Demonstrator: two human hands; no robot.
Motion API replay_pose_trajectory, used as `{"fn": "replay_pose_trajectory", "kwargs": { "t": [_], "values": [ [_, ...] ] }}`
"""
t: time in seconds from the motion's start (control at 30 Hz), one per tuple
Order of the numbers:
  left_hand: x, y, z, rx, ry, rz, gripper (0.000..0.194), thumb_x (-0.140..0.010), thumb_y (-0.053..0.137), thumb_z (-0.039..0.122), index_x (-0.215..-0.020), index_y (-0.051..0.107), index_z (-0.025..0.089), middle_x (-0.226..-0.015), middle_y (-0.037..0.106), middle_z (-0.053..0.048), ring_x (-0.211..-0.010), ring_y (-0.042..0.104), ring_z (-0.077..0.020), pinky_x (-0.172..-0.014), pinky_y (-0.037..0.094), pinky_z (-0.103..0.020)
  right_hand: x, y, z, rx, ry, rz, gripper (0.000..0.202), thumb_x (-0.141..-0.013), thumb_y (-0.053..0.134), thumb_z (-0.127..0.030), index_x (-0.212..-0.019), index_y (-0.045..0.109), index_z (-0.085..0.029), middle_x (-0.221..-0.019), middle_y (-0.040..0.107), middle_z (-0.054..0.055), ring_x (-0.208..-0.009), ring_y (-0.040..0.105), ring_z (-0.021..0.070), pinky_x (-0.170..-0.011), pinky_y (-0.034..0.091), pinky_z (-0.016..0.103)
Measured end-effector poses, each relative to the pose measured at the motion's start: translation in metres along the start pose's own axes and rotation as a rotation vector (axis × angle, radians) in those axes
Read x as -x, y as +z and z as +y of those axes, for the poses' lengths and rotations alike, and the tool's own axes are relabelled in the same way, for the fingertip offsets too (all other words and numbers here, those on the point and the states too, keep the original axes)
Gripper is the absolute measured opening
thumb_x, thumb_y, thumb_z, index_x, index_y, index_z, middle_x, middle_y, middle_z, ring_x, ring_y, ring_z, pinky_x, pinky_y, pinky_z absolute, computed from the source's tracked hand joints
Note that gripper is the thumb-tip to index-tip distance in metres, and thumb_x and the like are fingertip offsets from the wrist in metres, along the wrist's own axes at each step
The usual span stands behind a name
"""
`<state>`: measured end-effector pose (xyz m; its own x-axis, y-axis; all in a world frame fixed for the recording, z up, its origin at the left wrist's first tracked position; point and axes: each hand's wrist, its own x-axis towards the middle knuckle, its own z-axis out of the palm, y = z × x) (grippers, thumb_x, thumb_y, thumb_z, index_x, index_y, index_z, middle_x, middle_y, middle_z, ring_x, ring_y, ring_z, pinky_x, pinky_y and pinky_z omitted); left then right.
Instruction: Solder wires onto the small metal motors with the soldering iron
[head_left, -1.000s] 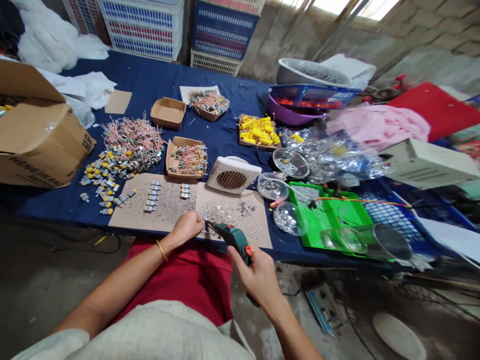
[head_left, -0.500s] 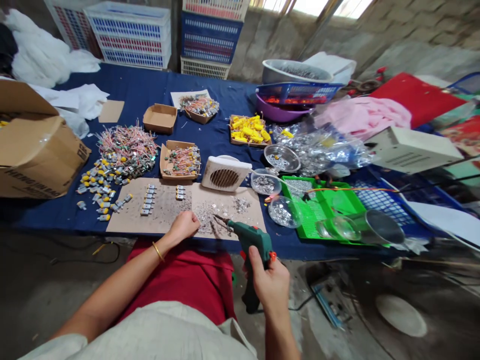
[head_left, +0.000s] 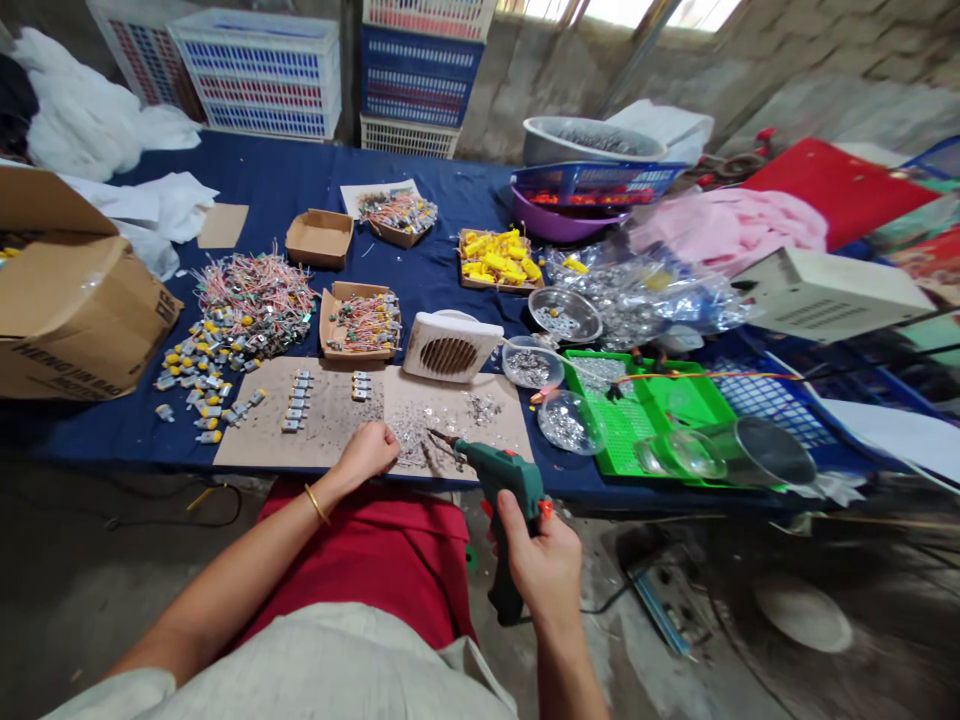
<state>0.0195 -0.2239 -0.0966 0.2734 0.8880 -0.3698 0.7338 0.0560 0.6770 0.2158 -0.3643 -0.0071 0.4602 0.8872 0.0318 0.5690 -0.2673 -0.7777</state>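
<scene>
My right hand is wrapped round the grip of a green soldering gun, its tip pointing left over the cardboard sheet. My left hand is closed at the sheet's front edge, just left of the tip; whatever its fingers hold, if anything, is hidden. Small metal bits lie scattered beyond it. On the sheet, small motors stand in a longer row and a shorter row. A white vented fan unit stands at the sheet's back edge.
To the left are a heap of wired motors and a large carton. Small cardboard trays sit behind the sheet. Bowls of metal parts and a green basket stand to the right. Plastic crates are at the back.
Both hands and the soldering gun hold almost the same place. The view has shifted very slightly.
</scene>
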Motion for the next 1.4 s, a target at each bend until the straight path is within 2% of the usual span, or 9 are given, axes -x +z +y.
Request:
{"fn": "replay_pose_trajectory", "kwargs": {
  "t": [0.5,0.57,0.67,0.73,0.8,0.9,1.07,1.23,1.4],
  "values": [
    [-0.002,0.005,-0.006,0.108,0.011,-0.025,0.016,-0.073,0.051,0.019,-0.067,0.065,0.013,-0.049,0.060,-0.002,-0.046,0.056,-0.0126,-0.054,0.043,-0.023,0.000,0.002,0.004,-0.012,0.092,-0.008,0.056,-0.080,0.052,-0.067,-0.058,0.060,-0.016,-0.046,0.058,0.004,-0.043,0.053,0.0154,-0.043,0.041,0.024],
    [0.000,-0.001,-0.011,0.236,0.015,-0.106,0.017,-0.076,0.052,0.025,-0.074,0.064,0.013,-0.052,0.061,-0.001,-0.044,0.054,-0.0115,-0.049,0.041,-0.021,0.001,0.000,0.004,-0.023,0.130,0.019,0.057,-0.077,0.053,-0.069,-0.054,0.059,-0.017,-0.045,0.058,0.005,-0.042,0.053,0.0161,-0.042,0.042,0.025],
    [-0.001,-0.026,-0.020,0.418,0.074,-0.157,0.023,-0.080,0.053,0.034,-0.084,0.061,0.013,-0.056,0.060,0.000,-0.044,0.053,-0.0097,-0.044,0.039,-0.019,0.000,-0.007,0.002,-0.090,0.235,0.080,0.059,-0.072,0.057,-0.072,-0.051,0.059,-0.017,-0.044,0.059,0.006,-0.040,0.055,0.0179,-0.041,0.043,0.026],
    [-0.009,-0.049,-0.026,0.430,0.141,-0.075,0.023,-0.080,0.056,0.036,-0.084,0.060,0.013,-0.063,0.063,-0.001,-0.046,0.053,-0.0085,-0.045,0.039,-0.018,-0.004,-0.009,0.000,-0.196,0.336,0.062,0.059,-0.068,0.060,-0.073,-0.052,0.061,-0.016,-0.044,0.061,0.007,-0.039,0.057,0.0194,-0.039,0.044,0.027],
    [-0.022,-0.069,-0.029,0.411,0.208,0.005,0.021,-0.080,0.056,0.034,-0.083,0.060,0.013,-0.084,0.068,-0.006,-0.047,0.052,-0.0064,-0.045,0.040,-0.018,-0.010,-0.009,-0.003,-0.290,0.410,0.028,0.060,-0.063,0.062,-0.075,-0.054,0.062,-0.015,-0.045,0.062,0.008,-0.037,0.057,0.0202,-0.037,0.044,0.028],
    [-0.048,-0.085,-0.032,0.346,0.269,0.071,0.018,-0.081,0.055,0.031,-0.079,0.059,0.013,-0.116,0.063,-0.012,-0.048,0.051,-0.0040,-0.046,0.040,-0.019,-0.019,-0.004,-0.005,-0.363,0.426,0.035,0.061,-0.060,0.066,-0.075,-0.055,0.062,-0.014,-0.043,0.061,0.008,-0.036,0.056,0.0193,-0.034,0.044,0.027],
    [-0.076,-0.087,-0.037,0.220,0.272,0.053,0.013,-0.082,0.052,0.026,-0.079,0.058,0.014,-0.086,0.068,-0.005,-0.048,0.051,-0.0064,-0.047,0.039,-0.018,-0.024,0.006,-0.010,-0.443,0.474,0.021,0.061,-0.058,0.069,-0.073,-0.062,0.064,-0.013,-0.045,0.062,0.008,-0.036,0.056,0.0195,-0.034,0.046,0.028],
    [-0.074,-0.088,-0.042,0.253,0.270,0.003,0.015,-0.081,0.050,0.026,-0.079,0.058,0.014,-0.112,0.065,-0.008,-0.046,0.051,-0.0040,-0.044,0.039,-0.018,-0.023,0.007,-0.016,-0.464,0.488,0.040,0.061,-0.057,0.071,-0.072,-0.063,0.064,-0.012,-0.045,0.062,0.008,-0.036,0.057,0.0198,-0.034,0.046,0.028],
    [-0.058,-0.085,-0.046,0.287,0.284,-0.021,0.017,-0.080,0.051,0.028,-0.076,0.058,0.013,-0.112,0.065,-0.009,-0.047,0.049,-0.0036,-0.045,0.039,-0.018,-0.021,0.007,-0.019,-0.452,0.482,0.041,0.059,-0.058,0.070,-0.072,-0.061,0.063,-0.013,-0.046,0.062,0.007,-0.037,0.058,0.0197,-0.035,0.046,0.028]
  ]
}}
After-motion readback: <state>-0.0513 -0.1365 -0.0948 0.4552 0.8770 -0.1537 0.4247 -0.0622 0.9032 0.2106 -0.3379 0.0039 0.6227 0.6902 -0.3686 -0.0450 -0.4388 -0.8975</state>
